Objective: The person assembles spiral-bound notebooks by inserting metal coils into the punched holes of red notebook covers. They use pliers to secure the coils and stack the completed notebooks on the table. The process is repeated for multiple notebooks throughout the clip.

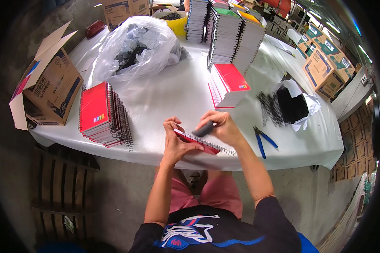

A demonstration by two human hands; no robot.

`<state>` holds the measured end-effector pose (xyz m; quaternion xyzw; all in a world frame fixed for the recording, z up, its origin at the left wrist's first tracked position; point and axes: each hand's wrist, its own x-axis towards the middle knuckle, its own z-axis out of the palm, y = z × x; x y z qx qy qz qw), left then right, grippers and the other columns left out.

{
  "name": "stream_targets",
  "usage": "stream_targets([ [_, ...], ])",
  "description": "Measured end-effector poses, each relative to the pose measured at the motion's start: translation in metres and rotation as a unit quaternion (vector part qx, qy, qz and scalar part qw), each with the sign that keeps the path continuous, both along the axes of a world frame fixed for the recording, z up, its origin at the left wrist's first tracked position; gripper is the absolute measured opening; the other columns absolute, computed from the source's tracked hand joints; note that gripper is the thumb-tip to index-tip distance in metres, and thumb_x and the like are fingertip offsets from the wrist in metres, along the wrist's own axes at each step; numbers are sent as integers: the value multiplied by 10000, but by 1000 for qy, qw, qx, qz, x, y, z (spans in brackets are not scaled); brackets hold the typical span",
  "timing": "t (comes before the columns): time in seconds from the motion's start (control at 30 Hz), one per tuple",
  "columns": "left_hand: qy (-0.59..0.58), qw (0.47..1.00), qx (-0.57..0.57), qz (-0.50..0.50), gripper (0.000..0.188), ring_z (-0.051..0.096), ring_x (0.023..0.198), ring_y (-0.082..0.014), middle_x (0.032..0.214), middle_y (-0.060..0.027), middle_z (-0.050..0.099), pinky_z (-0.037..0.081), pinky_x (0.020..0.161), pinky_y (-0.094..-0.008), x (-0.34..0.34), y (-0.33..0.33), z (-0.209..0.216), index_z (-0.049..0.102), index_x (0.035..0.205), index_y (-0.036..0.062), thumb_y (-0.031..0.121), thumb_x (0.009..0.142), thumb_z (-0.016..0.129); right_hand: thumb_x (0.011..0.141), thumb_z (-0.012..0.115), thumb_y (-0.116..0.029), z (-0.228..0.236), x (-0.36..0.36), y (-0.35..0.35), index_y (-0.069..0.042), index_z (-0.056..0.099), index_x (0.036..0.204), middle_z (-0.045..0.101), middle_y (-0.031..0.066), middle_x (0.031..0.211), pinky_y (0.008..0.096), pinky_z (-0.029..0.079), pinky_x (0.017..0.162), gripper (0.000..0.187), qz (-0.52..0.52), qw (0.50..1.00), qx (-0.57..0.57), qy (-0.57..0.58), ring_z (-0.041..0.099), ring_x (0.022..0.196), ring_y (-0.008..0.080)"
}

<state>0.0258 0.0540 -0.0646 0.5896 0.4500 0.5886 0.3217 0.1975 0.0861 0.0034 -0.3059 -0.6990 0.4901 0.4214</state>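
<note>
A red-covered notebook [209,147] stands tilted at the table's front edge, its spine up, gripped by my left hand [175,142] with the thumb along the near cover. A metal spiral coil [229,152] runs through the spine, and its right end sticks out past the cover. My right hand [227,129] is closed around a dark grey, rounded tool [203,129], which rests on or just above the coil; its exact kind is not clear. Blue-handled pliers [262,139] lie to the right with their handles toward me.
Left stands a stack of spiral-bound red notebooks [95,110]; beyond me are unbound red-covered booklets [231,80] and tall notebook stacks [224,40]. Loose coils [269,107] lie beside a paper-wrapped black bundle [293,109]. A plastic bag [156,48] and open carton [55,88] occupy the far left.
</note>
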Motion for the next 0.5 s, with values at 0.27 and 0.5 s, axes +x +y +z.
stream_targets([
  [0.27, -70, 996, -32, -42, 992, 401, 923, -146, 1054, -56, 326, 399, 840, -283, -1, -3, 1, 274, 984, 84, 370, 317, 950, 627, 660, 41, 13, -18, -6, -36, 710, 825, 649, 115, 775, 301, 463, 588, 218, -27, 987, 121, -105, 614, 627, 215],
  [0.5, -142, 988, 40, -52, 381, 415, 825, -134, 890, -51, 408, 378, 793, -239, 1, 2, -9, 356, 920, 47, 51, 793, 715, 718, 592, -4, -19, 30, 18, -100, 681, 1034, 603, 125, 1080, 359, 493, 841, 341, -200, 905, 169, -335, 615, 910, 292],
])
